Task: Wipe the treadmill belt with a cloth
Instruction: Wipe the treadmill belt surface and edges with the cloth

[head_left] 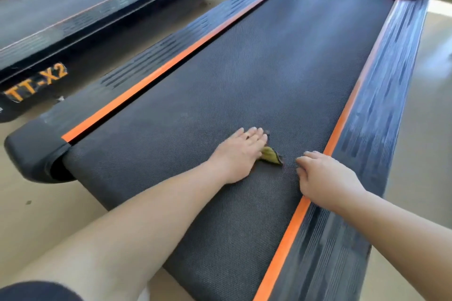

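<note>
Head view: a dark grey, textured treadmill belt [244,68] runs away from the viewer. A small crumpled yellow-green cloth [271,156] lies on its near part, right of centre.

Risks, as judgements:
- **Skin on the belt.** Only a corner of the cloth shows beyond the palm, so the bare fingers probably overhang it. A stroke could then drag skin rather than fabric over the belt and leave streaks.
- **Cloth slipping.** The cloth is pinned by flat pressure and not gripped, so a fast stroke over the rough weave may make it bunch or slip out.
- **Belt creeping.** A lengthwise push might move the belt on its rollers, which the other hand seems placed to resist.
- **Reach.** The far half of the belt looks out of reach from this posture. Stretching for it would lighten the pressure on the cloth.

Hands:
- The left hand [241,151] lies palm down with its fingers straight and together. It presses the cloth onto the belt and curls round nothing.
- The right hand [326,176] has loosely bent fingers and holds nothing. Its fingertips rest on the belt just beside the orange edge strip [342,117], near the cloth but apart from it.

A second treadmill [73,7], black and marked "TT-X2", stands at the left on the tan floor [428,129].
</note>
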### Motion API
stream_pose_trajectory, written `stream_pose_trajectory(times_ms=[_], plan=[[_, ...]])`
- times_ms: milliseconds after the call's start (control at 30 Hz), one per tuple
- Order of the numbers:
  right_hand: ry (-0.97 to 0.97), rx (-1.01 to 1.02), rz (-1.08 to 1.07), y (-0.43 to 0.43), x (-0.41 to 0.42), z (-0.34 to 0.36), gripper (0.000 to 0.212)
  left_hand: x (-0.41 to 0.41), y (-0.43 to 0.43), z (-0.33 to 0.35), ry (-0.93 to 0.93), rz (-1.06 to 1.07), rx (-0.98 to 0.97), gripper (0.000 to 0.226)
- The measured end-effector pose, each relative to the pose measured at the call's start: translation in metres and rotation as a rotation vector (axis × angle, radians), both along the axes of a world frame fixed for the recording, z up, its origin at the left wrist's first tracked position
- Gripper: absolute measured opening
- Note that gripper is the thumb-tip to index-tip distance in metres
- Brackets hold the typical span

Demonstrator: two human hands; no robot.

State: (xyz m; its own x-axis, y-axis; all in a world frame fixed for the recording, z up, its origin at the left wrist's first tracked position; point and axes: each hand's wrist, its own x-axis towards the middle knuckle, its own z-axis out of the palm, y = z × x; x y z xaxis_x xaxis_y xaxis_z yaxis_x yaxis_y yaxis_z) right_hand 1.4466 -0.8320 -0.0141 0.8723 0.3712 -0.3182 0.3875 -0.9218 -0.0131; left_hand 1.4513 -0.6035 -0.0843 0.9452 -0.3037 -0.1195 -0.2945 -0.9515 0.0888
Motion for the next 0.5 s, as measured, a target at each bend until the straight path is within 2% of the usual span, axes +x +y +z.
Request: stream_pose_trajectory(times_ms=[67, 133, 200, 300, 400, 467, 500], plan=[[0.054, 0.021, -0.032, 0.003, -0.005, 0.004, 0.037, 0.001, 0.039, 0.006, 0.049, 0.249, -0.009, 0.055], [0.094, 0.026, -0.018, 0.013, -0.008, 0.005, 0.038, -0.023, 0.038, 0.010, 0.108, 0.273, -0.112, 0.055], [0.103, 0.033, 0.010, 0.023, -0.008, 0.004, 0.033, -0.074, 0.009, 0.009, 0.107, 0.126, -0.206, 0.056], [0.110, 0.045, 0.018, 0.039, -0.013, 0.007, 0.028, -0.159, -0.022, 0.000, -0.050, -0.149, -0.155, 0.054], [0.143, 0.030, 0.060, 0.052, -0.029, 0.011, 0.027, -0.205, 0.003, 0.002, 0.064, -0.429, -0.079, 0.048], [0.179, 0.003, 0.105, 0.065, -0.044, 0.016, 0.030, -0.208, 0.046, 0.002, 0.033, -0.463, 0.001, 0.046], [0.199, -0.012, 0.121, 0.074, -0.051, 0.019, 0.033, -0.204, 0.069, 0.002, 0.008, -0.357, 0.039, 0.046]])
